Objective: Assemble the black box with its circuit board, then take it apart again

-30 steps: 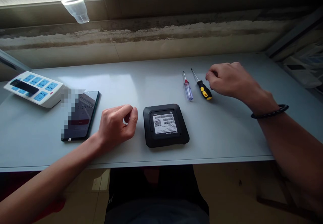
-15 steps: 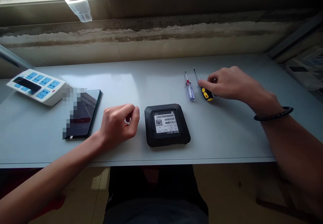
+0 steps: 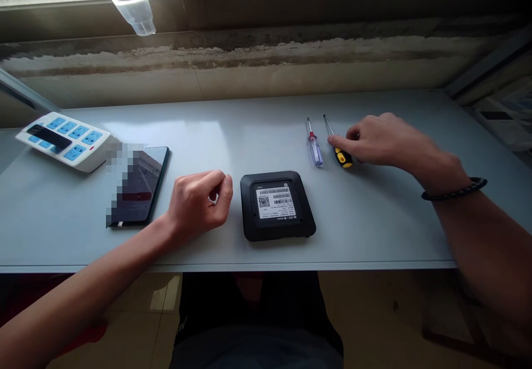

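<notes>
A square black box (image 3: 305, 205) with a white printed label (image 3: 276, 201) lies flat near the table's front edge. Left of it, my left hand (image 3: 203, 198) rests on the table, curled into a loose fist with nothing in it. At the right, my right hand (image 3: 374, 139) has its thumb and bent fingers at the yellow-and-black screwdriver (image 3: 343, 158), which still lies on the table with its tip pointing away from me. Beside that lies a second screwdriver (image 3: 315, 153) with a clear purplish handle and a red collar; no hand touches it.
A phone (image 3: 139, 197), partly blurred out, lies left of my left hand. Behind it stands a white power strip (image 3: 89, 158) with blue sockets and a small black object (image 3: 50, 136) on top. A translucent plastic cup-like piece (image 3: 137, 11) is by the window frame.
The whole view has shifted slightly. Both hands, the box and the screwdrivers keep their places on the table.
</notes>
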The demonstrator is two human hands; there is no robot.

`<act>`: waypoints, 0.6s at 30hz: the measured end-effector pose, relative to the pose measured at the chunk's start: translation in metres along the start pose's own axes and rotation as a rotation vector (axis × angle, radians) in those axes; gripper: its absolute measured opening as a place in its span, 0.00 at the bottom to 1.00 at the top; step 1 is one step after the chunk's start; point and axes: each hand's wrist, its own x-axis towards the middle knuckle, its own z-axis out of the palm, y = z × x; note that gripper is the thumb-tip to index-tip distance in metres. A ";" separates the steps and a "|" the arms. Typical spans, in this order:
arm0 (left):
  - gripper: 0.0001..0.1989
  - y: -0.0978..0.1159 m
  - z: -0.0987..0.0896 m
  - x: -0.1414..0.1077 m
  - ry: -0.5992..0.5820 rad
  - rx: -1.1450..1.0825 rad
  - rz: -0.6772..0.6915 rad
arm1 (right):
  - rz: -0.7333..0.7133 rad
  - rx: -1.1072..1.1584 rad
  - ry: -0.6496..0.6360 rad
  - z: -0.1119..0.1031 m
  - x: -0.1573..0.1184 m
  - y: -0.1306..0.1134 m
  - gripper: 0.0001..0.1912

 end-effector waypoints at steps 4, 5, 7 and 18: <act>0.21 -0.001 0.001 -0.001 0.013 -0.003 0.009 | 0.017 -0.004 -0.093 -0.001 0.000 0.000 0.30; 0.21 -0.001 0.001 -0.001 0.018 -0.002 0.013 | 0.021 -0.004 -0.109 -0.001 0.000 0.000 0.30; 0.21 -0.002 0.001 -0.001 0.019 0.002 0.019 | 0.022 0.004 -0.128 0.000 0.001 0.002 0.29; 0.21 -0.002 0.002 -0.001 0.015 -0.004 0.021 | 0.027 -0.007 -0.114 -0.001 0.001 0.001 0.29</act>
